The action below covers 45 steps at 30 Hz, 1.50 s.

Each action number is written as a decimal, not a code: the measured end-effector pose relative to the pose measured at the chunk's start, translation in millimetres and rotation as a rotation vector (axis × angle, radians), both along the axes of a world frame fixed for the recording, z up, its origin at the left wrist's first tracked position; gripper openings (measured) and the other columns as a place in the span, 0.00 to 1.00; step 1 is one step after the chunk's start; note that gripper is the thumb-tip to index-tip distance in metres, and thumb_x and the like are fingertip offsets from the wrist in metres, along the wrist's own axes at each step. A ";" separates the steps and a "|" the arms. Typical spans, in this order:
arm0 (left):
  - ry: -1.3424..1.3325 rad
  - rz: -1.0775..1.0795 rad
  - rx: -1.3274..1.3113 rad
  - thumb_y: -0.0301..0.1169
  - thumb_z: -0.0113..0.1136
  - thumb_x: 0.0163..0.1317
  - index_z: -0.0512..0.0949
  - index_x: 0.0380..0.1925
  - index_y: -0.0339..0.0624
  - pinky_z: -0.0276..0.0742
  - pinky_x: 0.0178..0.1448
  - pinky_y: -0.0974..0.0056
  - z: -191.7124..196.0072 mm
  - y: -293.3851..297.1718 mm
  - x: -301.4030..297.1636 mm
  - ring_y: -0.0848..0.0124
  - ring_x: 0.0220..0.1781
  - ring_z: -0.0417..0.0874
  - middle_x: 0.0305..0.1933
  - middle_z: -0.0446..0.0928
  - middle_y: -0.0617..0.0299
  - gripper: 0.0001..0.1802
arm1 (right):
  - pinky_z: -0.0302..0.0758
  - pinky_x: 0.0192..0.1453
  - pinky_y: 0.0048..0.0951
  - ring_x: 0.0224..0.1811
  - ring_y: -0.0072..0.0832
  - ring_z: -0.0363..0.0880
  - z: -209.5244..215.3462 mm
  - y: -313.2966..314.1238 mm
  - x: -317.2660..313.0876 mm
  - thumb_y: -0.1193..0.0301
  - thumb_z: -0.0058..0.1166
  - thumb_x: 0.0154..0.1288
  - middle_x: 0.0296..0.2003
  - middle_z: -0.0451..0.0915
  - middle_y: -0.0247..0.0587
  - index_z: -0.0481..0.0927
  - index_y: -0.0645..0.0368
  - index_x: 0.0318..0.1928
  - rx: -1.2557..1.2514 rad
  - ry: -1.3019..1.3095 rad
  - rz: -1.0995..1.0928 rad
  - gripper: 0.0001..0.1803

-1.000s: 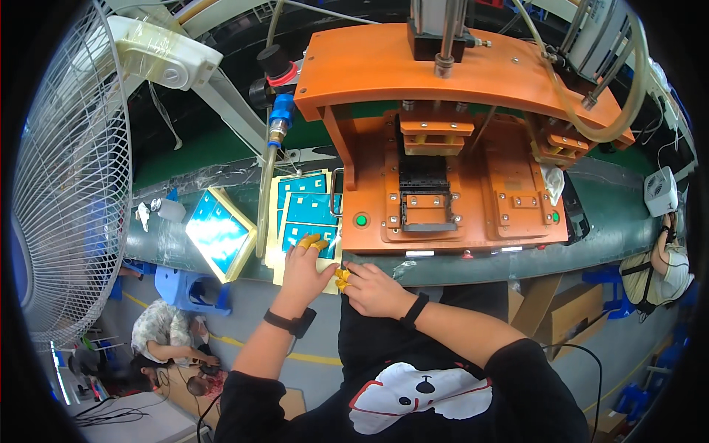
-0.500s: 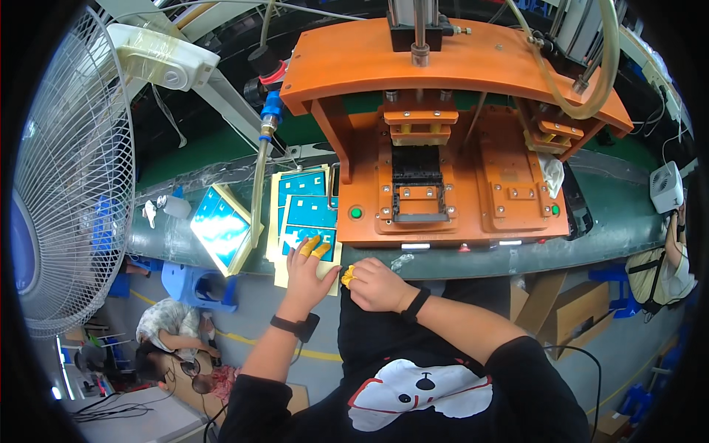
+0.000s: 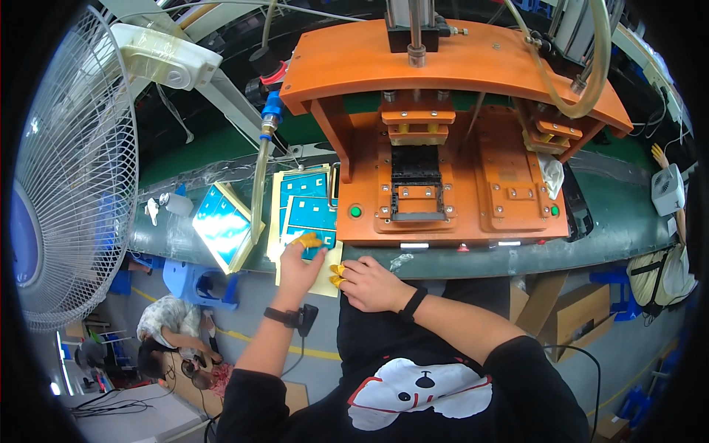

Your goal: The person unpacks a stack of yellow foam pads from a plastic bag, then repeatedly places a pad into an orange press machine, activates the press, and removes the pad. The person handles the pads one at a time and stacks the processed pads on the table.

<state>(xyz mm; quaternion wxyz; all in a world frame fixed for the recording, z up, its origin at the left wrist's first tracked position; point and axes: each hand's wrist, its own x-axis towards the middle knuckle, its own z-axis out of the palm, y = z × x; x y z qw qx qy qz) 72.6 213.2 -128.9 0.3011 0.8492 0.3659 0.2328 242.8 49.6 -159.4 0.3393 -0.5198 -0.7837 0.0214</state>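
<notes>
Left hand [image 3: 297, 267] lies flat on the stack of blue sheets [image 3: 306, 214], at 9 o'clock from the right hand. Its fingers, tipped with yellow finger cots [image 3: 309, 240], are spread and pressed on the near edge of the top sheet; nothing is gripped, only pressed down. A dark wrist band with a trailing lead sits on this wrist.

Right hand [image 3: 373, 284] rests at the near edge of the green bench [image 3: 613, 229], at 3 o'clock from the left hand and just beside it. Its fingers are loosely curled; the yellow-capped tips touch the pale backing sheet [image 3: 325, 284] that projects past the bench edge. Whether they pinch that sheet cannot be told.

The blue sheets lie at 12 o'clock from both hands, touching the left side of the orange press fixture [image 3: 450, 148]. A second tilted pile of blue sheets [image 3: 221, 225] stands at 9 o'clock from the first, near but apart.

The press's central nest [image 3: 417, 188] holds a black frame-like insert; its contents cannot be made out.

A white fan [image 3: 74, 170] stands at the far 9 o'clock.
</notes>
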 end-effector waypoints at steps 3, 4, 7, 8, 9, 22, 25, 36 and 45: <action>0.010 0.178 -0.094 0.40 0.73 0.68 0.88 0.44 0.40 0.81 0.61 0.59 21.4 38.5 4.5 0.58 0.55 0.89 0.50 0.89 0.53 0.15 | 0.68 0.65 0.44 0.65 0.40 0.74 2.7 0.5 -3.9 0.64 0.64 0.60 0.50 0.80 0.42 0.83 0.55 0.47 -0.041 0.011 -0.060 0.16; 0.034 0.263 -0.077 0.42 0.72 0.70 0.88 0.44 0.40 0.80 0.60 0.60 24.0 60.9 0.5 0.62 0.53 0.88 0.48 0.89 0.52 0.16 | 0.68 0.65 0.45 0.66 0.41 0.74 5.0 1.7 -5.7 0.63 0.65 0.60 0.50 0.80 0.42 0.83 0.55 0.48 -0.047 0.031 -0.084 0.17; -0.201 0.360 -0.077 0.43 0.71 0.71 0.87 0.47 0.38 0.80 0.48 0.63 50.5 128.8 -13.8 0.71 0.42 0.84 0.42 0.87 0.60 0.18 | 0.69 0.65 0.45 0.67 0.44 0.73 11.0 3.7 -5.6 0.61 0.65 0.59 0.51 0.80 0.44 0.83 0.57 0.48 -0.092 0.065 -0.130 0.19; -0.409 0.393 -0.092 0.43 0.70 0.72 0.87 0.47 0.38 0.79 0.43 0.65 38.4 163.7 -45.0 0.75 0.38 0.82 0.39 0.86 0.63 0.18 | 0.69 0.65 0.46 0.67 0.45 0.73 14.1 6.1 -11.7 0.61 0.66 0.58 0.51 0.80 0.44 0.83 0.57 0.49 -0.108 0.079 -0.112 0.20; -0.455 0.474 -0.168 0.42 0.70 0.72 0.87 0.47 0.38 0.77 0.40 0.67 50.3 175.3 -43.7 0.76 0.36 0.80 0.37 0.83 0.66 0.17 | 0.69 0.65 0.46 0.69 0.47 0.71 11.6 6.0 -7.5 0.59 0.66 0.58 0.53 0.80 0.47 0.83 0.59 0.51 -0.140 0.081 -0.129 0.23; -0.641 0.137 -0.724 0.32 0.60 0.78 0.79 0.58 0.35 0.81 0.54 0.66 103.9 27.7 -148.9 0.73 0.50 0.84 0.52 0.83 0.60 0.15 | 0.74 0.58 0.46 0.55 0.46 0.78 188.8 -81.6 96.8 0.63 0.74 0.56 0.53 0.81 0.44 0.87 0.56 0.54 0.216 0.003 -0.525 0.24; -0.689 -0.084 -0.858 0.30 0.62 0.75 0.79 0.58 0.32 0.82 0.55 0.64 100.1 -34.6 -78.5 0.69 0.48 0.86 0.52 0.85 0.54 0.17 | 0.72 0.62 0.49 0.59 0.46 0.77 189.4 -78.7 131.1 0.66 0.69 0.61 0.47 0.80 0.43 0.84 0.58 0.42 0.167 -0.086 -0.523 0.12; -0.404 -0.445 -0.532 0.27 0.60 0.77 0.77 0.64 0.34 0.76 0.72 0.59 134.9 -0.3 136.1 0.67 0.66 0.82 0.63 0.82 0.56 0.19 | 0.78 0.35 0.33 0.31 0.37 0.83 268.5 -178.8 184.6 0.76 0.69 0.65 0.33 0.84 0.45 0.90 0.62 0.43 0.228 0.430 -0.411 0.07; 0.205 -0.392 0.299 0.35 0.61 0.73 0.81 0.58 0.39 0.81 0.64 0.54 126.3 62.3 231.3 0.50 0.58 0.86 0.57 0.86 0.49 0.18 | 0.85 0.59 0.37 0.51 0.35 0.87 134.8 -390.2 266.8 0.67 0.51 0.85 0.49 0.87 0.40 0.81 0.60 0.56 0.740 1.730 -0.651 0.11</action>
